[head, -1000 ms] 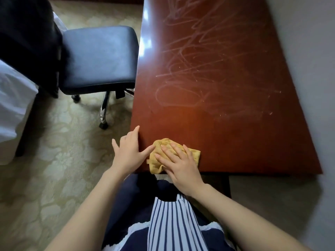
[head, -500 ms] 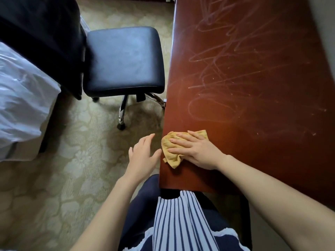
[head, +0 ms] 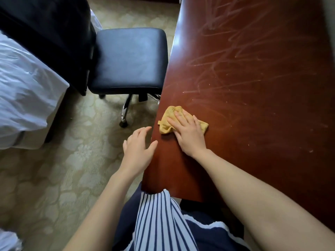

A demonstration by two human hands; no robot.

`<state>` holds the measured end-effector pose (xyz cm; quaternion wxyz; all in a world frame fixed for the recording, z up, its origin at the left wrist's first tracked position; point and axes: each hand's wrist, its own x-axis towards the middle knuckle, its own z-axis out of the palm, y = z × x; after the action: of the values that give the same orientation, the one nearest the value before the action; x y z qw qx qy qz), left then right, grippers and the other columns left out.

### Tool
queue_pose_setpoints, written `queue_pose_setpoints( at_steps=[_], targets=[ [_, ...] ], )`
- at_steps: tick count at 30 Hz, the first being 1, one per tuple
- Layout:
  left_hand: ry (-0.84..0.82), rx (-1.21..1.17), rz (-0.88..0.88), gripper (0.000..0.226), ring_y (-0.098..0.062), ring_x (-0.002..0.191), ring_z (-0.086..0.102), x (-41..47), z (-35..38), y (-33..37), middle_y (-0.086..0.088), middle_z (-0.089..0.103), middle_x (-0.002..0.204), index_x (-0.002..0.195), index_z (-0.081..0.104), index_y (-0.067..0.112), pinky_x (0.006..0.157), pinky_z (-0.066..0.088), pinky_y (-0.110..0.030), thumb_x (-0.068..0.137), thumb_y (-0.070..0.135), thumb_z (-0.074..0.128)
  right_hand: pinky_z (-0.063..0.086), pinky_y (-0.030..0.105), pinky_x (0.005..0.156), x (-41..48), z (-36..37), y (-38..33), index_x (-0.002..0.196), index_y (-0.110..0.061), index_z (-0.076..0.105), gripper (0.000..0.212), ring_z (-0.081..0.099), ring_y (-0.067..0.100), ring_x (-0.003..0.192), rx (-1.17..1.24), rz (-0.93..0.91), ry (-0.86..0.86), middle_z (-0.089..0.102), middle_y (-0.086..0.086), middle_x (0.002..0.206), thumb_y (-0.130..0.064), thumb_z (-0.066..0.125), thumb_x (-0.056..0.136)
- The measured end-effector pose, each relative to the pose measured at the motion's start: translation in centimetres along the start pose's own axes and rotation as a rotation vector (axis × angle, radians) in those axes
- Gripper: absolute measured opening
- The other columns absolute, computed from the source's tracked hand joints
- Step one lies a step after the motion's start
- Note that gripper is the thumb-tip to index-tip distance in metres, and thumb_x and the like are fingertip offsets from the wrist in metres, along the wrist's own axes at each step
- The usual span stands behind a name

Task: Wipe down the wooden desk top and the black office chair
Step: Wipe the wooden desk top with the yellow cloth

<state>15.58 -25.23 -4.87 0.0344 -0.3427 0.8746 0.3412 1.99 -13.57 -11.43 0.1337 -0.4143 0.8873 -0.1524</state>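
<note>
Right hand (head: 188, 134) flat, fingers straight, presses yellow cloth (head: 169, 122) on counter (head: 253, 105) by left edge, now farther from near corner. Streaks remain ahead. Left hand (head: 138, 151) open, empty, beside counter edge. Black chair (head: 130, 58) beside counter, probably still to wipe.

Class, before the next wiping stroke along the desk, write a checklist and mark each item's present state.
1. The right hand lies flat on the yellow cloth: ok.
2. The yellow cloth lies on the desk: ok.
3. The left hand is off the cloth, at the desk's edge: ok.
4. The streak marks beyond the cloth are gone: not ok.
5. The chair seat is wiped: cannot tell.
</note>
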Motion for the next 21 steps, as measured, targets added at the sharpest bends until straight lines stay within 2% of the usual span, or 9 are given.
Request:
queue_pose_setpoints(
  at_steps=[3, 6, 9, 12, 18, 21],
  targets=[
    [0.006, 0.008, 0.003, 0.050, -0.020, 0.133, 0.036, -0.6, 2.2, 2.4, -0.002, 0.041, 0.143, 0.139, 0.042, 0.019, 0.110, 0.023, -0.052, 0.092, 0.029, 0.055, 0.008, 0.040, 0.116, -3.6, -0.7, 2.0, 0.141, -0.037, 0.041, 0.045, 0.022, 0.019, 0.143, -0.004, -0.149, -0.061, 0.032, -0.006, 0.153, -0.029, 0.047, 0.097],
    [-0.046, 0.048, 0.022, 0.055, -0.018, 0.138, 0.028, -1.2, 5.3, 5.1, -0.002, 0.036, 0.147, 0.141, 0.039, 0.020, 0.112, 0.018, -0.054, 0.091, 0.031, 0.057, 0.020, 0.043, 0.115, -7.7, -1.6, 5.1, 0.138, -0.034, 0.047, 0.045, 0.033, 0.021, 0.139, -0.017, -0.122, -0.011, 0.039, -0.004, 0.149, -0.026, 0.052, 0.094],
    [-0.120, 0.129, 0.036, 0.064, -0.020, 0.144, 0.014, -1.3, 8.1, 7.6, -0.002, 0.022, 0.155, 0.146, 0.030, 0.022, 0.115, 0.008, -0.053, 0.090, 0.037, 0.058, 0.029, 0.045, 0.111, -11.4, -2.5, 8.6, 0.133, -0.031, 0.054, 0.047, 0.042, 0.023, 0.134, -0.004, 0.010, 0.094, 0.047, -0.002, 0.143, -0.021, 0.062, 0.088],
    [-0.187, 0.219, 0.065, 0.077, -0.022, 0.146, 0.002, -1.7, 10.3, 9.7, -0.003, 0.005, 0.159, 0.150, 0.018, 0.023, 0.114, 0.001, -0.052, 0.088, 0.041, 0.060, 0.030, 0.046, 0.110, -14.5, -3.5, 12.2, 0.132, -0.030, 0.055, 0.049, 0.042, 0.024, 0.134, -0.013, 0.143, 0.163, 0.049, -0.001, 0.142, -0.017, 0.066, 0.086],
    [-0.254, 0.402, 0.142, 0.093, -0.027, 0.146, -0.008, -2.9, 14.4, 12.9, -0.005, -0.015, 0.158, 0.151, 0.003, 0.022, 0.114, -0.001, -0.054, 0.084, 0.055, 0.058, 0.023, 0.046, 0.113, -19.7, -5.3, 18.5, 0.135, -0.028, 0.052, 0.044, 0.033, 0.024, 0.139, -0.001, 0.488, 0.302, 0.044, 0.000, 0.146, -0.017, 0.057, 0.093],
    [-0.299, 0.452, 0.137, 0.103, -0.028, 0.144, -0.017, -2.9, 15.4, 13.3, -0.004, -0.021, 0.157, 0.151, -0.007, 0.022, 0.112, -0.003, -0.057, 0.080, 0.065, 0.055, 0.019, 0.043, 0.115, -21.0, -6.2, 21.1, 0.140, -0.028, 0.045, 0.044, 0.027, 0.022, 0.142, -0.016, 0.736, 0.376, 0.037, -0.001, 0.150, -0.021, 0.051, 0.097]
  ],
)
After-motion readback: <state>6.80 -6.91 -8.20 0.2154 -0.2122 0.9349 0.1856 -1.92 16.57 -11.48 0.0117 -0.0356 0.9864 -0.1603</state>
